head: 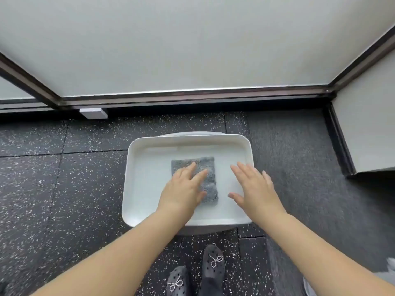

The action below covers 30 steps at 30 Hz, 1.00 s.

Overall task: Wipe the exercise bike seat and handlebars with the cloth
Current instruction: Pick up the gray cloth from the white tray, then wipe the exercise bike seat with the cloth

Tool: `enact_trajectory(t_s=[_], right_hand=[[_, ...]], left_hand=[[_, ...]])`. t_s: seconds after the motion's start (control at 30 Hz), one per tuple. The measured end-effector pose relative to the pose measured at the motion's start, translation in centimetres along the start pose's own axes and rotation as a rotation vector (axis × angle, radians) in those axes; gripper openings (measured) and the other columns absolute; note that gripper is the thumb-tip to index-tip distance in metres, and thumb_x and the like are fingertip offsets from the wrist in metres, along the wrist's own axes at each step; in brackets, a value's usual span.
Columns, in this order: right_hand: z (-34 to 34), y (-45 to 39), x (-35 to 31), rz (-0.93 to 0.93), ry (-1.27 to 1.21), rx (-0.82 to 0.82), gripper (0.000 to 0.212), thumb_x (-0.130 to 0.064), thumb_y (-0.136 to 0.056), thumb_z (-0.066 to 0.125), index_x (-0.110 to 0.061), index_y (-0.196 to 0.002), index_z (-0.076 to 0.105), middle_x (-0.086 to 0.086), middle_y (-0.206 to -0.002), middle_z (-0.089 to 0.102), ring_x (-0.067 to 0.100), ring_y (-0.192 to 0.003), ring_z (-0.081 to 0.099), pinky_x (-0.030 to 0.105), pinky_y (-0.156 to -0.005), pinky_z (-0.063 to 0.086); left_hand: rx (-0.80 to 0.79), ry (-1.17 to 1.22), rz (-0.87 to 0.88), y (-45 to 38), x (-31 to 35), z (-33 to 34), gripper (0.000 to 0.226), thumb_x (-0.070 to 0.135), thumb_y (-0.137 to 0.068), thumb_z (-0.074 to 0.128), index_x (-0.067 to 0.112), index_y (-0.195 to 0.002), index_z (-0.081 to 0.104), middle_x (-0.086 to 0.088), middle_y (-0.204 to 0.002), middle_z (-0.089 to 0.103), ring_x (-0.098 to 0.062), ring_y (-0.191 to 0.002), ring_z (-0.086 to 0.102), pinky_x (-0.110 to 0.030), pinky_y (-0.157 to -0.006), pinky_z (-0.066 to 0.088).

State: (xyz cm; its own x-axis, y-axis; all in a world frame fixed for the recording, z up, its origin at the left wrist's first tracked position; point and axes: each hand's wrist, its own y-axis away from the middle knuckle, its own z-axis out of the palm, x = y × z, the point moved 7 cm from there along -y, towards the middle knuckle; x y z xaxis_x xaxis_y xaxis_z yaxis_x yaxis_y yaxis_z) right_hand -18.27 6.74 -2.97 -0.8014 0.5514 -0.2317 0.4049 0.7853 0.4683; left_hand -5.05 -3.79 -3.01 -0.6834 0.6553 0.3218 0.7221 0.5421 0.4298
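A folded grey cloth (207, 167) lies flat inside a white rectangular basin (147, 146) on the floor. My left hand (183, 189) is stretched out over the cloth's left part, fingers straight, and covers some of it. Whether it touches the cloth I cannot tell. To the right of the cloth, my right hand (254, 186) hovers over the basin's bare bottom with its fingers spread and nothing in it. The exercise bike is not in view.
The basin stands on dark speckled rubber floor tiles (64, 189), close to frosted glass panels (192, 39) with dark frames. A small white box (93, 113) sits at the frame's foot. My feet in grey socks (198, 272) are just behind the basin.
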Motion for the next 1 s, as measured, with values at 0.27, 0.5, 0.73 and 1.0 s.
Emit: enact_trajectory(t_s=[0.27,0.5,0.73,1.0], right_hand=[[3.2,-1.5,0.1,-0.012,0.111,-0.059,0.093,-0.06,-0.082,0.054,-0.033,-0.15,-0.004,-0.004,-0.161,-0.015,0.018,-0.149,-0.01,0.047,-0.119,0.001],[3.3,-1.8,0.2,-0.006,0.079,-0.052,0.093,-0.059,-0.082,0.056,-0.034,-0.15,-0.001,-0.004,-0.161,-0.016,0.018,-0.149,-0.01,0.044,-0.118,0.005],[0.5,-0.8,-0.3,0.004,-0.013,-0.008,0.079,-0.049,-0.087,0.055,-0.032,-0.15,0.009,-0.002,-0.162,-0.002,0.018,-0.149,-0.003,0.045,-0.12,0.001],[-11.9,3.8,-1.7,0.018,-0.199,0.22,0.062,-0.033,-0.091,0.056,-0.031,-0.146,0.027,-0.004,-0.157,0.023,0.018,-0.145,0.018,0.04,-0.116,0.018]], left_hand=[[-0.028,-0.105,-0.066,-2.4,-0.5,2.5,0.074,0.048,-0.085,0.056,0.043,-0.144,0.012,0.0,-0.159,0.0,-0.031,-0.144,0.002,-0.042,-0.111,0.031],[0.035,-0.161,-0.007,-2.0,-0.3,2.4,0.059,0.033,-0.088,0.058,0.035,-0.141,0.031,-0.008,-0.146,0.032,-0.033,-0.125,0.034,-0.04,-0.087,0.049],[0.084,0.065,-0.023,-1.9,-0.4,-1.4,0.04,0.002,-0.079,0.052,0.022,-0.113,0.057,-0.005,-0.111,0.047,-0.029,-0.1,0.047,-0.042,-0.074,0.051],[0.341,0.295,0.091,1.6,4.3,-14.9,0.04,0.002,-0.075,0.06,0.022,-0.109,0.064,-0.002,-0.116,0.052,-0.02,-0.105,0.049,-0.025,-0.078,0.044]])
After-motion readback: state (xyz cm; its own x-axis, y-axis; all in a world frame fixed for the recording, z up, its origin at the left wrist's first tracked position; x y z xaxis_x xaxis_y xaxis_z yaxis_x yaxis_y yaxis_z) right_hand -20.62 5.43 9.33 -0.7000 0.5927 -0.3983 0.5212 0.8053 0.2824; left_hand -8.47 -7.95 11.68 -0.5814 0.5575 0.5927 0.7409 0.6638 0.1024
